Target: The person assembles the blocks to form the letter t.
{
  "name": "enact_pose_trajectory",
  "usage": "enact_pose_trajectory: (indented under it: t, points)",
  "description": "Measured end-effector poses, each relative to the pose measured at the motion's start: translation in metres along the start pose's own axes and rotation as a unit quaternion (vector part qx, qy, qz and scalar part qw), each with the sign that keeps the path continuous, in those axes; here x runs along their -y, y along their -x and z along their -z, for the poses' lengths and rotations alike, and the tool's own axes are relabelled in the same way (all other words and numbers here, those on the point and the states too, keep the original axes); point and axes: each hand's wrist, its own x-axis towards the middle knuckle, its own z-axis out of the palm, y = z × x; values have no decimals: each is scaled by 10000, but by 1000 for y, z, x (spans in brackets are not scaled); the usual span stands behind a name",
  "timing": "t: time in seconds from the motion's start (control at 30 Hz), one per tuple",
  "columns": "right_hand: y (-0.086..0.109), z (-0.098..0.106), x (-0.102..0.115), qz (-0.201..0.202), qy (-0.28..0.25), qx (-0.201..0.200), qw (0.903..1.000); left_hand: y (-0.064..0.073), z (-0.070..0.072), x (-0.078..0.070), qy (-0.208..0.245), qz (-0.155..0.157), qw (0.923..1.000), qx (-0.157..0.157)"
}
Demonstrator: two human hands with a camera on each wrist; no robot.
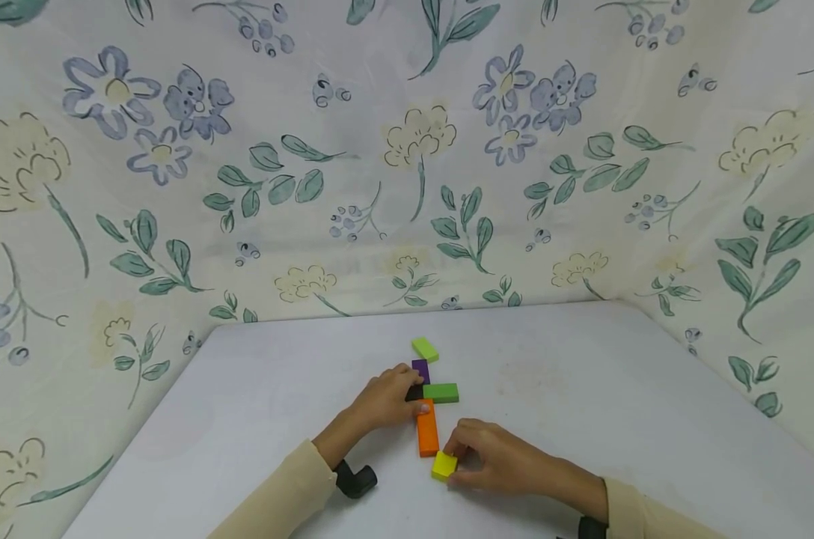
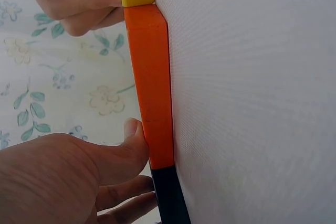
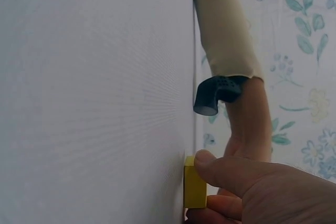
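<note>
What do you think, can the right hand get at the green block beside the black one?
Probably yes: nothing shows between the right hand and the green block, though that hand would likely need to release the yellow block first.

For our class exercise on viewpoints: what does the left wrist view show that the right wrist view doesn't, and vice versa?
Only the left wrist view shows the orange block, the black block and, clearly, the left hand. Only the right wrist view shows a cream sleeve and a black device at its cuff. Both show the yellow block held by the right hand, the white tabletop and the flowered cloth.
</note>
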Motion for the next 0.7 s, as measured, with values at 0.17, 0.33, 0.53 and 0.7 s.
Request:
enact_pose_trajectory:
  t: [0.17,0.33,0.53,0.7]
  points:
    - [0,1,0,-48,-49,17,10000,0,0,0,14,21,10000,10]
    - [0,1,0,39,-10,4,10000,0,1,0,3,49,10000,-4]
    - [0,0,-1,80,22,-19,10000,0,0,0,6,3,10000,-25]
    - [0,0,-1,72,4,-12,10000,-1,-1,1,-13,3,10000,-35]
